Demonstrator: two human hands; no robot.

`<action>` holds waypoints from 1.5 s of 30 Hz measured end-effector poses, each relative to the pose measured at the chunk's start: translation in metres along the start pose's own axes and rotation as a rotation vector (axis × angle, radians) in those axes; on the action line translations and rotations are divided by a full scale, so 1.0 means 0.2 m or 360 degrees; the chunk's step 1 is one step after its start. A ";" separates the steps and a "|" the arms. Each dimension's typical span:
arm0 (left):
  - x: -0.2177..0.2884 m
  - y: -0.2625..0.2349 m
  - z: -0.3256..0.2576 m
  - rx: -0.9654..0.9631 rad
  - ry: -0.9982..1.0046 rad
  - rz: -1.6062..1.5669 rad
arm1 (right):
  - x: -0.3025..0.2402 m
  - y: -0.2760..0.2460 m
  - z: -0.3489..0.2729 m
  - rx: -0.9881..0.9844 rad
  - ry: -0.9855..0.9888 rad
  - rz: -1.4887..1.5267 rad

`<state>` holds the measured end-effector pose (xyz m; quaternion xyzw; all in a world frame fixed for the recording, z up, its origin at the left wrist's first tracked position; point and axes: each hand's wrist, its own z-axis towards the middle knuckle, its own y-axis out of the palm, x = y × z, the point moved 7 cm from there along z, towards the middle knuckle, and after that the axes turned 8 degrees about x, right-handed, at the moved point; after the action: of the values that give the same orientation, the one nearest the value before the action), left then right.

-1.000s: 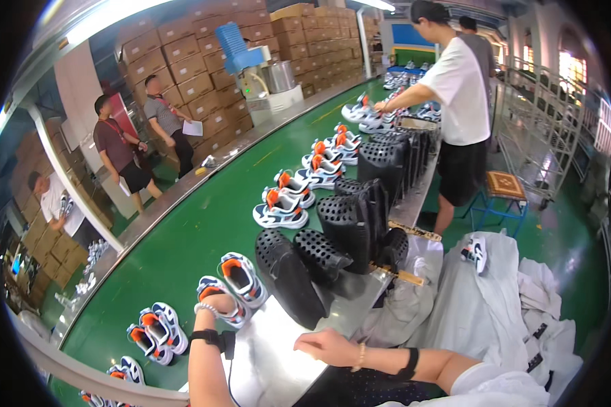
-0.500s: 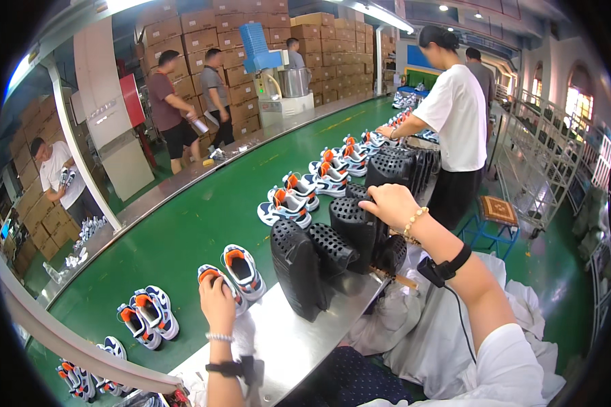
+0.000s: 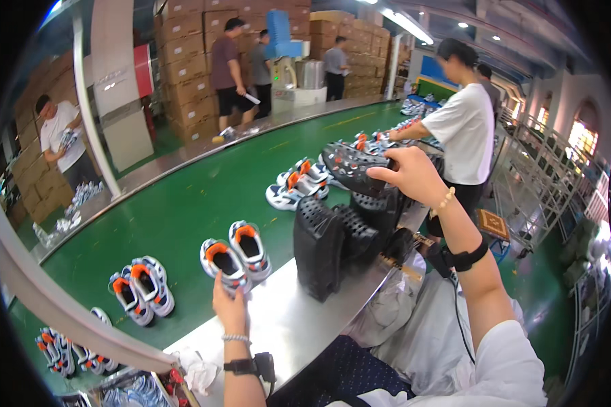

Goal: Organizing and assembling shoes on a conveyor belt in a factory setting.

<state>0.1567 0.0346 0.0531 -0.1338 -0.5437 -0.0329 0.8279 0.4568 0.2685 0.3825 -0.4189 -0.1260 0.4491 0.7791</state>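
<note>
Green belt (image 3: 176, 227), sneaker (image 3: 229, 267) (lengthwise near-to-far)

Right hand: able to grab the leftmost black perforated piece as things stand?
Probably not straight away: the right hand grips another black perforated piece, so it would likely need to let go first. Otherwise the way looks open: nothing seems to stand in front of the leftmost piece.

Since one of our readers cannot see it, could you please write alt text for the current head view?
A person's right hand holds up a perforated black piece while the left hand touches an orange-lined sneaker at the edge of a green belt. More sneakers stand along it, and a co-worker in a white top stands at right.
</note>
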 end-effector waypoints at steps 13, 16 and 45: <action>-0.05 0.00 0.03 0.0040 0.0032 -0.0020 | -1.05 1.62 -0.05 -0.0757 -0.0026 0.0066; 0.01 0.00 0.02 0.0086 0.0052 0.0008 | -1.10 1.82 -0.16 -0.0502 0.0043 0.0018; -0.02 0.02 0.06 -0.0131 -0.0070 0.0198 | -1.07 1.18 -0.45 -0.0298 -0.0274 0.1338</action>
<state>0.1463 0.0412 0.0534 -0.2021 -0.5505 -0.0007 0.8100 0.2474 0.1060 0.1842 -0.4636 -0.0493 0.7471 0.4738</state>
